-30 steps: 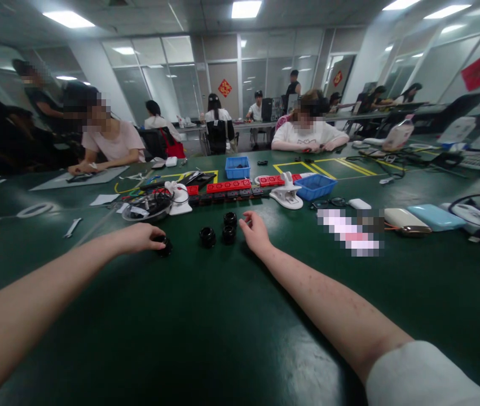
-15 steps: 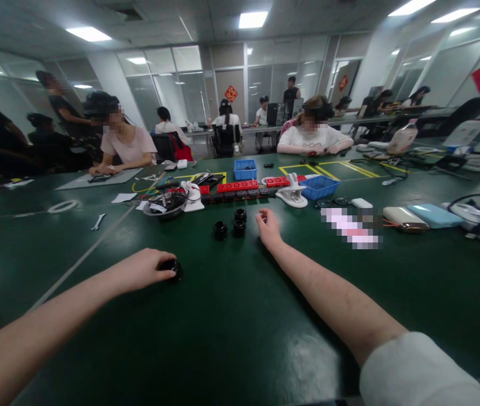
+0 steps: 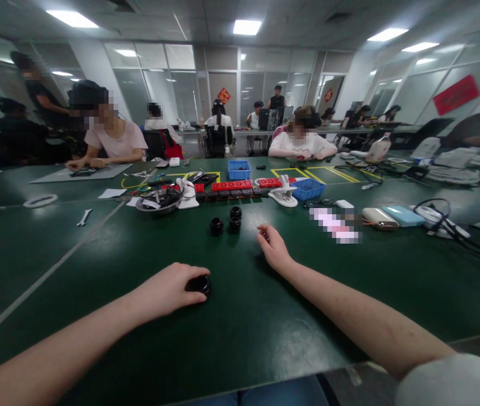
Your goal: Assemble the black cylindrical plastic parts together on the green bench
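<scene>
My left hand (image 3: 178,286) is closed round the side of a black, round, ring-like part (image 3: 203,286), low over or on the green table (image 3: 240,332); I cannot tell which. Fingers and thumb grip it from the left. Farther forward, my right hand (image 3: 274,247) rests near the table with loosely bent fingers, a gap by the thumb, and nothing visible in it. To its left stand similar glossy black parts: one at the left (image 3: 216,226), one at the front right (image 3: 235,224) and one behind (image 3: 235,212).
Beyond the parts lie a row of red and black blocks (image 3: 232,186), a white clamp stand (image 3: 284,193), blue bins (image 3: 308,189) and a metal bowl (image 3: 158,210). A wrench (image 3: 84,217) lies left; cables (image 3: 447,220) and pouches sit right. Co-workers sit across the table.
My left hand has moved right and nearer to me with the black part in its grip. My right hand is slightly lower in the picture. The camera view has shifted a little.
</scene>
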Motion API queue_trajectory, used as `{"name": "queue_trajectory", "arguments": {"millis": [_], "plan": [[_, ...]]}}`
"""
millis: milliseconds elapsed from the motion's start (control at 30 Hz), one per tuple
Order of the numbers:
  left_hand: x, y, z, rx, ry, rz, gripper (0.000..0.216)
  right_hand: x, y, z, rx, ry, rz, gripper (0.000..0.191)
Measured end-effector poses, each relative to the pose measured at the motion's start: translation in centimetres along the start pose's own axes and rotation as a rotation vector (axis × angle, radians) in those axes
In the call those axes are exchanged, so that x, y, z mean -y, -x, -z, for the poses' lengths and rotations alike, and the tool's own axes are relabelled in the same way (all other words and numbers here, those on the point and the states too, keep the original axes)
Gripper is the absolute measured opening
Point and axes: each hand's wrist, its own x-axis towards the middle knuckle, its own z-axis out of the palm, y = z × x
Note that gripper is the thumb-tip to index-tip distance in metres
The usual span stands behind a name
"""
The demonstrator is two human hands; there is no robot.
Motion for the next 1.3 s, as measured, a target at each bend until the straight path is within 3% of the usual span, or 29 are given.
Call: {"name": "queue_trajectory", "arguments": {"millis": [167, 333, 567, 733, 900, 1067, 1133, 1300], "plan": [[-2.1, -1.2, -0.7, -0.006, 0.08, -0.153, 0.051, 1.4, 2.3, 1.7, 0.106, 0.038, 0.096, 0.024], [-3.7, -2.5, -2.4, -0.035, 0.156, -0.291, 0.051, 2.3, 2.6, 2.1, 0.149, 0.051, 0.159, 0.022], [-2.9, -4.1, -5.7, -0.184, 0.277, -0.335, 0.048, 2.3, 2.3, 2.2, 0.176, 0.02, 0.154, 0.02], [-2.4, -4.6, -6.6, -0.174, 0.281, -0.386, 0.049, 2.4, 2.1, 2.1, 0.207, -0.037, 0.117, 0.019], [-1.0, -4.5, -7.7, -0.126, 0.295, -0.411, 0.078, 2.2, 1.9, 2.0, 0.202, -0.091, 0.06, 0.019], [0.2, -4.8, -7.9, -0.2, 0.244, -0.349, 0.107, 1.9, 2.0, 2.4, 0.209, -0.13, 0.07, 0.02], [-0.2, -4.9, -7.3, -0.202, 0.211, -0.355, 0.101, 2.3, 2.3, 2.8, 0.211, -0.141, 0.106, 0.021], [-1.8, -4.9, -6.1, -0.245, 0.16, -0.36, 0.054, 5.5, 3.8, 3.4, 0.288, -0.116, 0.371, 0.035]]}}
